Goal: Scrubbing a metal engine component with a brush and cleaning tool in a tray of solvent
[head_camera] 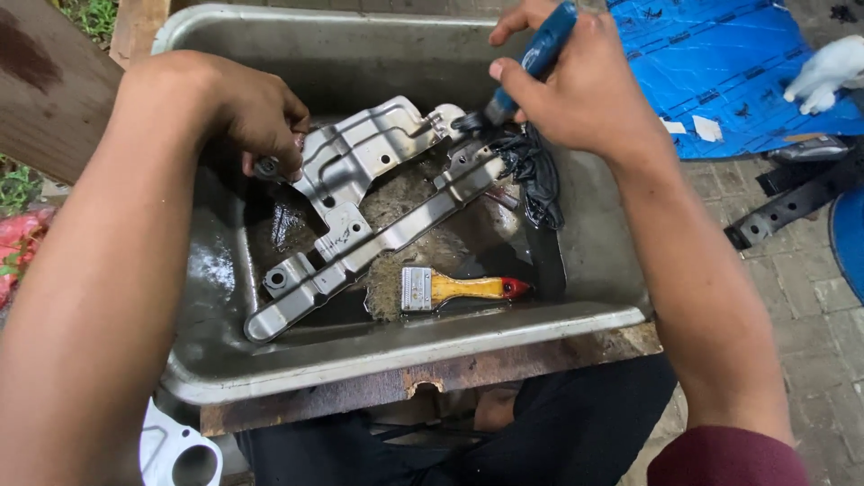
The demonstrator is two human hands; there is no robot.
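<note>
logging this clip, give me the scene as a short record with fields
setting: grey metal tub on a worn wooden board, dirty liquid at the bottom
left hand: grip shut on one end of the metal bracket
right hand: grip shut on a blue-handled brush, bristles at the bracket's far end
loose in tub: yellow-handled paintbrush, black rag
nearby: blue sheet on paving

Basin [576, 310] crowded: bracket [360, 216], paintbrush [459, 289], rag [535, 175]; right slope free
</note>
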